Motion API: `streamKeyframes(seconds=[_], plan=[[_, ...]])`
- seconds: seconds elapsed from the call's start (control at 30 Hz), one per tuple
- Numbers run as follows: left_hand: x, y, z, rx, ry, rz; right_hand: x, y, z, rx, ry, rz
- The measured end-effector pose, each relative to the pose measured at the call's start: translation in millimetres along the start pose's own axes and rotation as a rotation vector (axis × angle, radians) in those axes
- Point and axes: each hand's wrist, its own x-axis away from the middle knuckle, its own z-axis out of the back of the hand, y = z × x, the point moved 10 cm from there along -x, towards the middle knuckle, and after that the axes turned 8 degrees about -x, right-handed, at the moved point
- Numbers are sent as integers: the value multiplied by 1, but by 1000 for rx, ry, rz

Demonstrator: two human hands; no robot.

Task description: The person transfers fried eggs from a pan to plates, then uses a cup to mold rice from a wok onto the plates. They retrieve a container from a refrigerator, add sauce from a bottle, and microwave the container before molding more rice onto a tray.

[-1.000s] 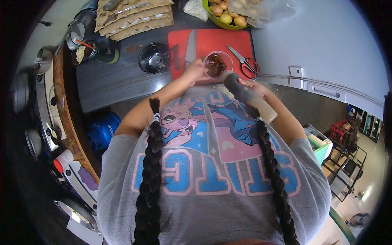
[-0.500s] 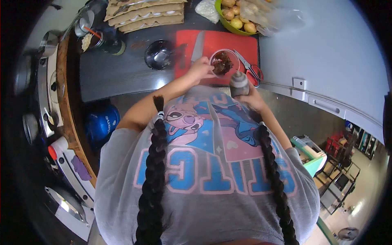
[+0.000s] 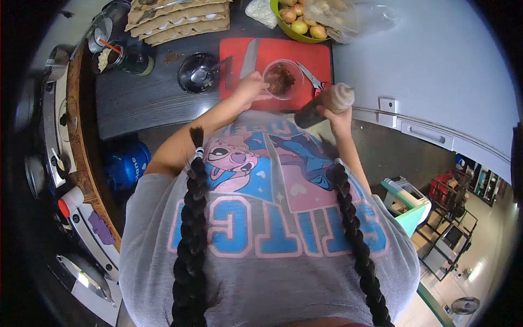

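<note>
My left hand (image 3: 253,89) is closed on the left rim of a clear bowl (image 3: 299,90), which sits on a red cutting board (image 3: 313,54). A dark brown, sauce-like substance (image 3: 281,80) coats the bowl's inside. My right hand (image 3: 339,119) grips a squeeze bottle (image 3: 321,106) with dark contents. It is held at a slant in front of the board, its pale nozzle cap pointing up and right, away from the bowl. A knife (image 3: 249,57) lies on the board left of the bowl. Scissors (image 3: 310,75) rest to its right, their handles partly hidden behind the bottle.
A small dark bowl (image 3: 199,73) stands left of the board. Stacked egg trays (image 3: 185,24), a green bowl of onions (image 3: 283,24) and a plastic bag (image 3: 261,12) are at the back. A jar (image 3: 133,61) stands further left. A white appliance (image 3: 425,60) borders the right.
The squeeze bottle has swung over in my right hand, its nozzle moving right and away from the bowl. My left hand keeps its place at the bowl's rim. The view has shifted slightly.
</note>
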Motion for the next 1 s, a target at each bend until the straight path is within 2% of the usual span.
streamKeyframes(seconds=[0.1,0.13,0.23,0.3,0.37,0.4,0.47,0.5,0.57,0.6,0.67,0.83,1.0], plan=[[2,0,1,25,-3,-41,-8,-18,-22,350,-136,83],[-1,-2,3,2,9,-43,-13,-26,-26,348,-137,83],[0,-3,1,-33,20,-37,-12,5,-48,785,-512,-401],[1,-4,-1,-47,19,-28,-17,19,-49,821,-586,-397],[-2,-11,-1,-82,16,-9,-13,41,-54,807,-725,-534],[-2,-12,-1,-78,19,-12,-20,49,-52,811,-729,-534],[0,-16,-2,-113,27,4,-8,81,-35,712,-719,-884],[1,-18,-1,-112,28,5,-6,75,-42,713,-720,-885],[0,-19,-2,-106,9,4,5,68,-52,491,-622,-1074],[0,-20,-2,-105,9,3,2,73,-50,492,-622,-1074],[-2,-23,-2,-104,4,6,12,91,-47,349,-615,-1295],[17,-1,-11,-156,-23,-27,13,98,-45,325,-610,-1331],[3,-27,-3,-178,-31,51,8,87,-31,340,-524,-1284]])
